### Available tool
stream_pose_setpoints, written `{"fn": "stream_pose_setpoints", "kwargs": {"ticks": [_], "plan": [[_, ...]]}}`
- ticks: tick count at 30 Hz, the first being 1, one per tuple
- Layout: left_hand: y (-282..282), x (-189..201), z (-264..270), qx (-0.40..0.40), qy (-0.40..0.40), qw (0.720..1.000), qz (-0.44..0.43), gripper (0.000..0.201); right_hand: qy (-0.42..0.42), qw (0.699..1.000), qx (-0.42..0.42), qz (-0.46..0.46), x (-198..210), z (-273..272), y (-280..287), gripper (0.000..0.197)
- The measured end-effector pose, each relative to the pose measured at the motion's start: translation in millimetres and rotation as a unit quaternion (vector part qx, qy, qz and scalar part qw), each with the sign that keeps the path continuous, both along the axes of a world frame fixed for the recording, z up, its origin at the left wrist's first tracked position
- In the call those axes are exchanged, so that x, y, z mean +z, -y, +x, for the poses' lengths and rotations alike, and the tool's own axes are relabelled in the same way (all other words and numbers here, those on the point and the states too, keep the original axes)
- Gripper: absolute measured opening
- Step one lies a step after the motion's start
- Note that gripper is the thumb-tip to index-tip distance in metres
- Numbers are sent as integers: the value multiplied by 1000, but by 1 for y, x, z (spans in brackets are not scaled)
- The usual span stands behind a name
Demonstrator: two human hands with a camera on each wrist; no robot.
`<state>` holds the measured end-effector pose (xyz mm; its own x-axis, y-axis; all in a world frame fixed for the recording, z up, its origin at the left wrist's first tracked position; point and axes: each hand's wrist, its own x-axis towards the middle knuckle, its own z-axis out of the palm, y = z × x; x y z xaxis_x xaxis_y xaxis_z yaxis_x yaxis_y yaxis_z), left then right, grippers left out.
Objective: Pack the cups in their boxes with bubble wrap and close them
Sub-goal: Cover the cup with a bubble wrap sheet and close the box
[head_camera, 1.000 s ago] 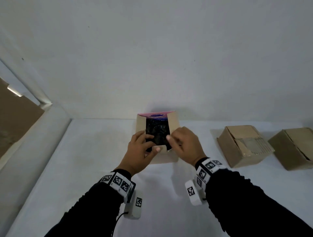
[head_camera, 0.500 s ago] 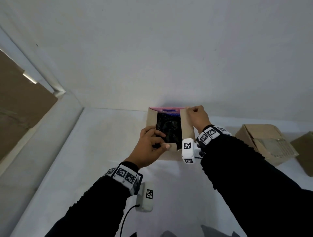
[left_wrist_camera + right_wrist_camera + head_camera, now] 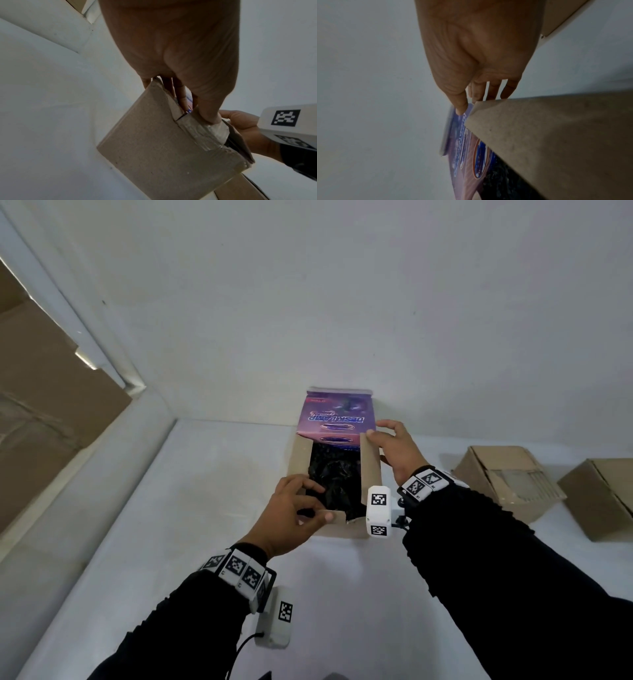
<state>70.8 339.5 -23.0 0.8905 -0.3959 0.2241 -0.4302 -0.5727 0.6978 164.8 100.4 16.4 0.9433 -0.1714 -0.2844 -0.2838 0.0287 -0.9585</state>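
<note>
Since a second ago the right hand (image 3: 394,451) had gone from the box (image 3: 337,527) front to its far purple lid flap (image 3: 337,419), thumb and fingers pinching it. Left hand (image 3: 291,513) gripped the near flap. Dark wrapped bundle (image 3: 334,484) sat inside, box on the tabletop (image 3: 191,508).

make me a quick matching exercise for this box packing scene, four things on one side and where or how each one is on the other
Column 1:
1. left hand
2. right hand
3. purple printed flap
4. black wrapped bundle

Column 2:
a. standing up at the far side of the open box
b. inside the box
c. holding the near flap
d. at the far right corner

Pairs: 1-c, 2-d, 3-a, 4-b
</note>
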Motion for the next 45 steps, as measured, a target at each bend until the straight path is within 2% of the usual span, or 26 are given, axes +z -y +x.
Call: {"fn": "stream_pose_setpoints", "kwargs": {"ticks": [3, 6, 10, 13, 15, 19, 21, 23, 26, 31, 40, 45], "plan": [[2, 2, -7, 2, 0, 1000, -1, 32, 5, 999, -28, 24, 5, -6, 2, 41], [2, 1, -11, 7, 3, 1000, -6, 32, 37, 999, -28, 6, 15, -10, -1, 31], [2, 4, -18, 44, 55, 996, 52, 25, 73, 995, -32, -54, 20, -17, -5, 14], [2, 5, -27, 71, 104, 989, 81, 27, 69, 995, 5, -66, 24, -34, -4, 25], [3, 3, -34, 86, 114, 985, 94, 32, 72, 996, 27, -38, 27, -52, -6, 35], [3, -1, -44, 115, 138, 980, 87, 31, 95, 994, 34, 47, 17, -85, -3, 36], [3, -2, -46, 124, 132, 979, 88, 26, 102, 992, 36, 66, 10, -100, 3, 31], [4, -1, -49, 130, 108, 982, 86, 21, 115, 991, 40, 49, 4, -114, 8, 22], [5, 2, -51, 149, 68, 984, 64, 8, 147, 987, 59, 0, -8, -128, 14, 24], [4, -2, -51, 181, 71, 978, 74, 37, 194, 973, 51, -112, -18, -131, 12, 12], [1, -4, -50, 183, 82, 978, 60, 56, 235, 948, 57, -209, -18, -133, 10, 12], [1, -4, -52, 195, 81, 975, 68, 70, 272, 923, 60, -265, -19, -135, 10, 12]]}}
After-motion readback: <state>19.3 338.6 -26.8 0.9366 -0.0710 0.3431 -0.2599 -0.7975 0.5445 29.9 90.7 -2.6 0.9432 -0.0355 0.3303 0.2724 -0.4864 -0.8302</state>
